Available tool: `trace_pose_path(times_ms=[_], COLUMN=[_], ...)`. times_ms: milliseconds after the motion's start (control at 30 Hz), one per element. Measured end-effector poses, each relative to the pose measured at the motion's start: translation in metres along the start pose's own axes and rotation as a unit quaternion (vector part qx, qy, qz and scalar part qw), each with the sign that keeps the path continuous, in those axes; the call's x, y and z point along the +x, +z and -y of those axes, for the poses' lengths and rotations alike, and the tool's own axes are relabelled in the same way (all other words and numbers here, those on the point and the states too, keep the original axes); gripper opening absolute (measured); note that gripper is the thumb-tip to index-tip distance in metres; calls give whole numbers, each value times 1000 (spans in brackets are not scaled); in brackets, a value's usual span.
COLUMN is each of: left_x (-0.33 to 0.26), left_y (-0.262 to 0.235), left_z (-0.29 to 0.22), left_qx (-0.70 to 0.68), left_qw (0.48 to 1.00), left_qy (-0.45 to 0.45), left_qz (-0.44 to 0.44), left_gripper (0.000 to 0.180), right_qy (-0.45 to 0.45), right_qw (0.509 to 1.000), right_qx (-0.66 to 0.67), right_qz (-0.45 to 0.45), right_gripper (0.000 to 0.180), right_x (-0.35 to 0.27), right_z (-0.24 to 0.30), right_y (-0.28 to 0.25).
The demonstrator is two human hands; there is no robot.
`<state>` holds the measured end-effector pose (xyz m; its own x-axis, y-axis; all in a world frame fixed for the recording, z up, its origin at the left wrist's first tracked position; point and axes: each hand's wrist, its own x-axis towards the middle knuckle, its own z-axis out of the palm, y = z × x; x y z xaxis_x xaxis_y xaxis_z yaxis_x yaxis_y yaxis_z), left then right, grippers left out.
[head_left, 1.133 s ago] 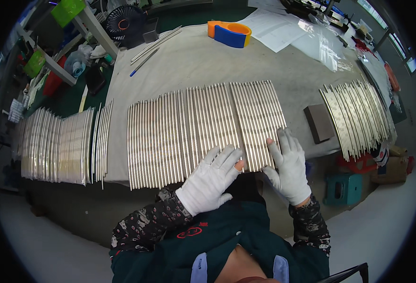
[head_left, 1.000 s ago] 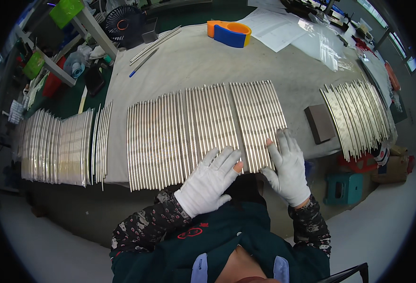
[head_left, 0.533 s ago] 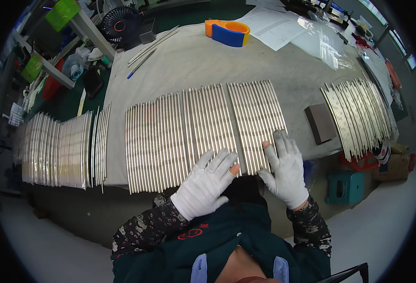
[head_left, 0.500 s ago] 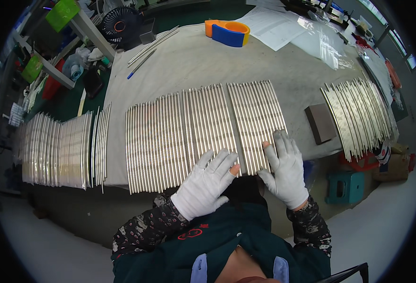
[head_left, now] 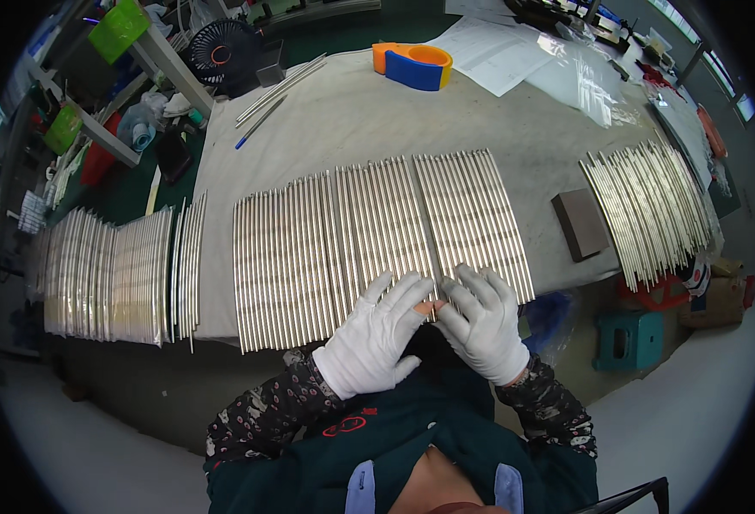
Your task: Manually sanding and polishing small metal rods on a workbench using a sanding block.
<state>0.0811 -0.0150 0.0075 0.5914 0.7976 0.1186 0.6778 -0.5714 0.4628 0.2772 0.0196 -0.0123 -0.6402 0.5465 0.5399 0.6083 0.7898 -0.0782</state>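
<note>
Thin silvery metal rods lie side by side across the cloth-covered table (head_left: 317,128) in a left group (head_left: 279,248), a middle group (head_left: 377,210) and a right group (head_left: 467,201), with narrow gaps between. My left hand (head_left: 371,343), in a white glove with a bare thumb tip, rests with outstretched fingers over the near ends of the middle group. Beside it, my gloved right hand (head_left: 485,330) lies with fingers extended on the near ends of the right group, close to the gap. The two thumbs nearly meet there. Neither hand is closed around a rod.
A dark block (head_left: 581,225) stands beside a pile of rods (head_left: 649,214) at the right. Plastic-wrapped rods (head_left: 107,274) lie at the far left. Toward the back are a pen (head_left: 260,122), a tape dispenser (head_left: 412,66) and papers (head_left: 493,56). A teal stool (head_left: 629,340) stands below the right side.
My right hand has moved left and nearer to me, from the right group's outer side to the gap beside my left hand. My left hand stays almost in place.
</note>
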Motion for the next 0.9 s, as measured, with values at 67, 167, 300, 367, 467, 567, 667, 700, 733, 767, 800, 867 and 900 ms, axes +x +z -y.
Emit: trace_pose_path(times_ms=[67, 167, 300, 367, 467, 567, 667, 700, 733, 767, 800, 867, 900], left_x=[-1, 0, 7, 9, 14, 24, 33, 34, 36, 38, 40, 43, 45], left_y=[-3, -9, -22, -23, -17, -20, -26, -25, -26, -28, -29, -31, -33], left_z=[1, 7, 11, 16, 36, 47, 51, 52, 52, 52, 52, 53, 54], left_qx=[-13, -47, -51, -38, -76, -197, -260, -272, -271, -279, -287, -297, -309], left_qw=[1000, 998, 996, 996, 989, 960, 936, 931, 932, 929, 927, 922, 915], left_qy=[3, 14, 13, 17, -16, -140, -189, -194, -194, -199, -204, -219, -233], left_qz=[-5, -29, -65, -80, -128, -143, -143, -148, -146, -137, -129, -122, -115], left_gripper=[77, 71, 63, 61, 55, 43, 39, 38, 38, 37, 35, 34, 33], right_qy=[-7, -36, -47, -60, -68, -34, -31, -29, -41, -53, -52, -76, -75], right_qw=[1000, 999, 998, 997, 992, 993, 994, 994, 994, 994, 993, 990, 990], right_qx=[-1, 7, 7, 11, 38, 38, 21, 22, 23, 24, 24, 22, 22], right_qz=[-21, -4, -45, -51, -100, -104, -103, -104, -100, -97, -99, -117, -119], right_gripper=[23, 18, 18, 18, 17, 15, 14, 14, 14, 13, 13, 13, 13], right_x=[-3, -6, -7, -9, -15, -6, -8, -7, -6, -6, -7, -10, -11], right_z=[-1, -3, -6, -7, -8, -4, -6, -6, -6, -7, -7, -8, -9], right_y=[3, 5, 9, 11, 13, 8, 19, 19, 18, 18, 19, 21, 21])
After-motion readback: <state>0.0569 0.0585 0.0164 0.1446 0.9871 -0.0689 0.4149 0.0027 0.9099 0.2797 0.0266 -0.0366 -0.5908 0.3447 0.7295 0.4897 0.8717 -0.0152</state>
